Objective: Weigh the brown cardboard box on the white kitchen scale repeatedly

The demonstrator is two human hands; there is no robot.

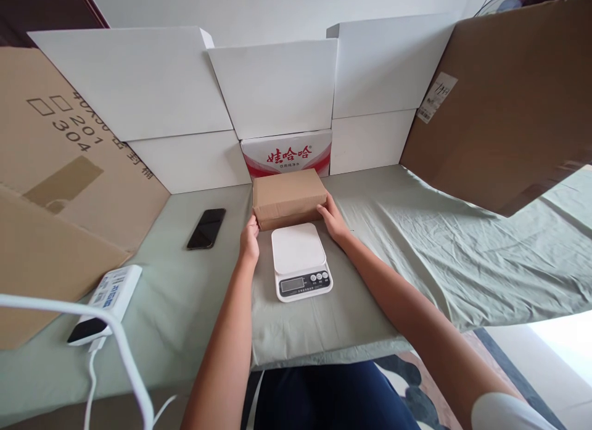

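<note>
Between my two hands is a small brown cardboard box (pixel 290 198), just behind a white kitchen scale (pixel 299 250). My left hand (pixel 250 237) is closed against the box's left side, its fingers partly hidden. On the right, my right hand (pixel 333 219) grips the opposite end, thumb on the front face and fingers along the side. The scale's platform is bare, and its dark display panel with round buttons faces me. Whether the box's underside rests on the cloth cannot be made out.
A black phone (pixel 206 229) lies on the green cloth (pixel 388 214) to the left. Nearer stands a white power bank (pixel 107 303) with a cable. White boxes (pixel 277 87) wall the back, including a printed carton (pixel 287 153). Large cardboard sheets (pixel 509 103) flank both sides.
</note>
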